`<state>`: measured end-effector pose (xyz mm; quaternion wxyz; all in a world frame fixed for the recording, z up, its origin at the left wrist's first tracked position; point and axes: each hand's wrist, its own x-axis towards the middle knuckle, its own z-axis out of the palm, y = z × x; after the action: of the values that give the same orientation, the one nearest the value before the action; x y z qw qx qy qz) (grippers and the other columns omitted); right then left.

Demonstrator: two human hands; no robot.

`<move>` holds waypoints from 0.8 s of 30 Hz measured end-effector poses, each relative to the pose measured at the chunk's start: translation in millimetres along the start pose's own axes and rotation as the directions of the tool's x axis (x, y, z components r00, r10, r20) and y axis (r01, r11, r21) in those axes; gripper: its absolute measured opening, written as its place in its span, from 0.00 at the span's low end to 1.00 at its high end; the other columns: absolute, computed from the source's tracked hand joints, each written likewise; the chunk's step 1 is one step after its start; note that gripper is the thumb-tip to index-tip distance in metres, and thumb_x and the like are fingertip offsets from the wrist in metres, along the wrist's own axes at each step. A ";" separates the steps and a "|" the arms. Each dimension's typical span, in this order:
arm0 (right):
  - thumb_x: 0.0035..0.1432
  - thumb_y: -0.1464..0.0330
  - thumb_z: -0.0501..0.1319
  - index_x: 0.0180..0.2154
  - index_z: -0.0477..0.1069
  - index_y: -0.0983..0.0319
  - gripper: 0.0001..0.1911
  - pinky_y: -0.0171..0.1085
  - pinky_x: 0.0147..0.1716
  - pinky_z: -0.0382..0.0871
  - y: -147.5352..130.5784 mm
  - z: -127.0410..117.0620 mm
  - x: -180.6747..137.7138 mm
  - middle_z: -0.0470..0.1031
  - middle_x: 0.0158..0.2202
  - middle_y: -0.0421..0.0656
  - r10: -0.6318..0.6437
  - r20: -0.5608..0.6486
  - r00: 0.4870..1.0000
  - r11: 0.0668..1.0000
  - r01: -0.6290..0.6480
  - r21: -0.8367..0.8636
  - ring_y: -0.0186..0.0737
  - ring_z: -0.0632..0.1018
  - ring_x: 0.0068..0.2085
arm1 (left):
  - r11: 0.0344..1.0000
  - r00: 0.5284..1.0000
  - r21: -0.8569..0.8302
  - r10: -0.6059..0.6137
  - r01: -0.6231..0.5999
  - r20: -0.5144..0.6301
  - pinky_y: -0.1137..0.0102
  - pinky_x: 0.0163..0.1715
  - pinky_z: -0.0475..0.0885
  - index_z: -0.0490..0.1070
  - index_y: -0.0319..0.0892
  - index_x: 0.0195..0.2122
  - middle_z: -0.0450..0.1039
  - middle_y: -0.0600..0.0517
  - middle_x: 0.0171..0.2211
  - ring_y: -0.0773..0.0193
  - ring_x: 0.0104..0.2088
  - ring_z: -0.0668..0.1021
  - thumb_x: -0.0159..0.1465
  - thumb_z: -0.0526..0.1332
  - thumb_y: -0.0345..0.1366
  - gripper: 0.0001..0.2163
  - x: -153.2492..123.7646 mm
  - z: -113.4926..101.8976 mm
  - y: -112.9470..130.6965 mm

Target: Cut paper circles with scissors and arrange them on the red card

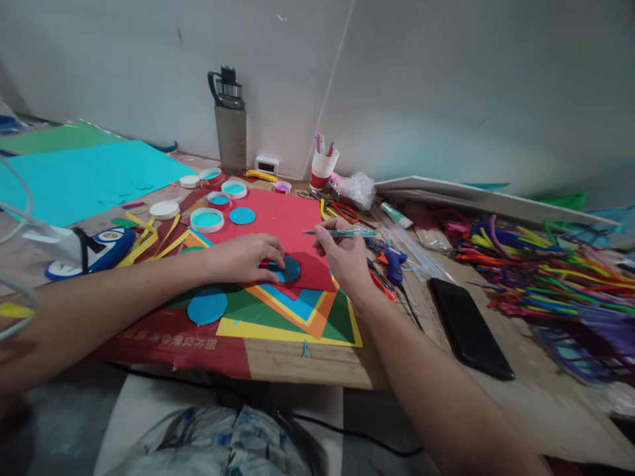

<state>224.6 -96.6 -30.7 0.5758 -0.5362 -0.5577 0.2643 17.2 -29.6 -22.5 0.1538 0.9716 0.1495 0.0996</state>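
Observation:
My left hand [247,257] lies on a blue paper circle [288,270], fingers pressed down on it and curled, on top of a red paper sheet [285,228]. My right hand [343,254] is closed round a pen [342,233] that lies level, its tip pointing left above the red sheet. A second blue circle [207,306] sits on green paper near the front. A third blue circle [243,215] rests further back on the red sheet. Layered yellow, green, orange and blue squares [292,314] lie under the red sheet.
Several lids [207,219] and yellow paper strips [149,239] lie at the left. A black phone [469,327] and a blue glue gun [391,259] are to the right, with a pile of pipe cleaners [536,271] beyond. A water bottle [230,122] and a cup [323,169] stand by the wall.

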 end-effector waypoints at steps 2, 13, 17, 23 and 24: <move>0.58 0.61 0.60 0.31 0.67 0.60 0.09 0.32 0.25 0.66 -1.5 -1.3 0.9 0.70 0.21 0.35 -0.002 -0.015 1.000 1.000 0.002 0.019 0.31 0.70 0.23 | 1.000 1.000 -0.008 0.002 -0.002 -0.009 0.70 0.44 0.71 0.80 0.41 0.41 0.77 0.45 0.44 0.61 0.43 0.79 0.61 0.65 0.38 0.10 -0.5 1.0 -0.5; 0.55 0.59 0.62 0.30 0.67 0.60 0.12 0.32 0.23 0.65 -6.1 -5.0 4.3 0.70 0.20 0.35 0.012 -0.066 0.998 0.992 -0.004 0.125 0.30 0.70 0.22 | 0.996 0.999 -0.083 -0.029 0.027 -0.030 0.71 0.46 0.70 0.79 0.43 0.44 0.78 0.47 0.45 0.62 0.44 0.79 0.65 0.60 0.38 0.11 -2.8 -12.0 3.6; 0.55 0.60 0.62 0.30 0.67 0.60 0.10 0.31 0.23 0.64 -6.3 -6.0 5.1 0.70 0.20 0.35 0.002 -0.073 0.997 0.990 0.009 0.142 0.30 0.70 0.21 | 0.979 0.980 -0.151 -0.154 0.135 -0.127 0.71 0.44 0.70 0.79 0.42 0.40 0.80 0.49 0.42 0.63 0.41 0.79 0.65 0.59 0.40 0.11 -3.7 -20.5 2.2; 0.56 0.59 0.61 0.30 0.66 0.60 0.11 0.32 0.23 0.65 -6.5 -5.6 4.8 0.70 0.21 0.35 0.023 -0.061 0.998 0.993 -0.016 0.114 0.30 0.69 0.22 | 0.968 0.956 -0.175 -0.214 0.180 -0.199 0.71 0.39 0.71 0.79 0.41 0.37 0.80 0.49 0.37 0.63 0.37 0.79 0.64 0.59 0.45 0.14 -4.4 -24.2 -1.9; 0.56 0.59 0.61 0.30 0.66 0.60 0.11 0.32 0.23 0.65 -6.5 -5.3 4.6 0.70 0.21 0.35 0.028 -0.061 0.998 0.994 -0.021 0.108 0.30 0.69 0.22 | 0.969 0.957 -0.179 -0.208 0.172 -0.203 0.71 0.39 0.71 0.79 0.41 0.37 0.80 0.49 0.37 0.63 0.37 0.79 0.64 0.59 0.45 0.14 -4.6 -24.2 -1.0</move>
<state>228.7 -96.0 -22.1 0.6177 -0.5194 -0.5176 0.2841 6.9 -23.7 -0.9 0.2225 0.9202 0.2500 0.2029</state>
